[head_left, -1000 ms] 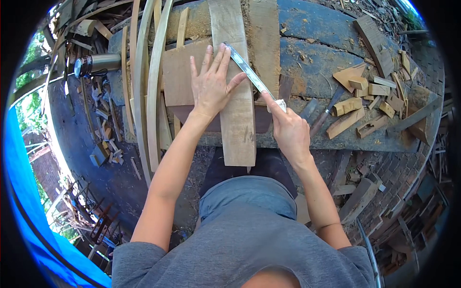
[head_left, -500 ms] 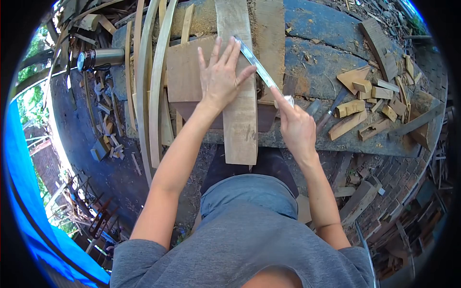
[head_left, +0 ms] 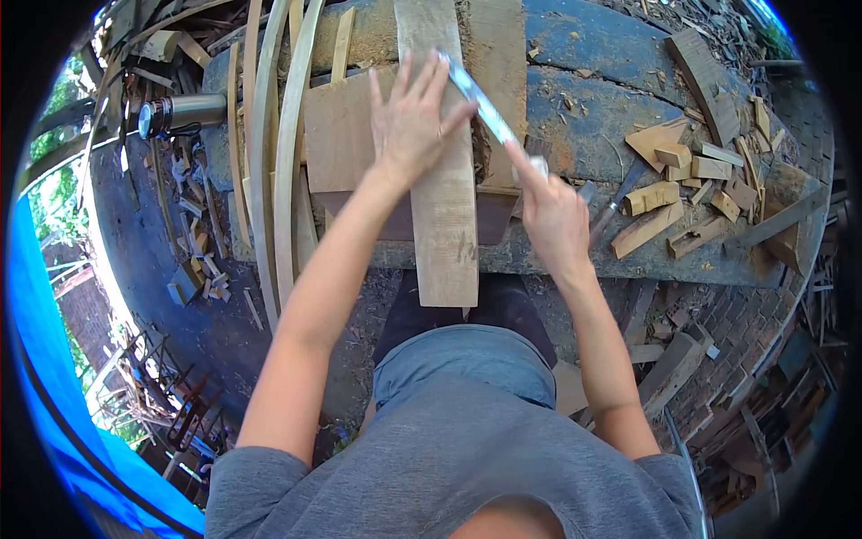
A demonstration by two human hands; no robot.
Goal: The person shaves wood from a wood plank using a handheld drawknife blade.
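Observation:
A long pale board (head_left: 446,234) lies lengthwise in front of me, its near end jutting past the bench edge toward my waist. My left hand (head_left: 411,126) is spread over it with fingers outstretched, fingertips right at the far tip of a flat metal file (head_left: 485,112). The file slants across the board's right edge, its blade smeared by motion. My right hand (head_left: 555,220) is wrapped round its near end, index finger stretched along it. Beneath the board is a brown wooden block (head_left: 339,135).
Curved wooden strips (head_left: 289,135) and a metal flask (head_left: 193,110) stand left. On the bench (head_left: 575,135) at right are a chisel-like tool (head_left: 620,198), several wood offcuts (head_left: 651,198) and a thick curved piece (head_left: 705,85). Shavings dust the bench top.
The file has slid slightly forward, away from me, with both hands moving along. Its blade is now blurred. The board stays in place, and the view has shifted a little.

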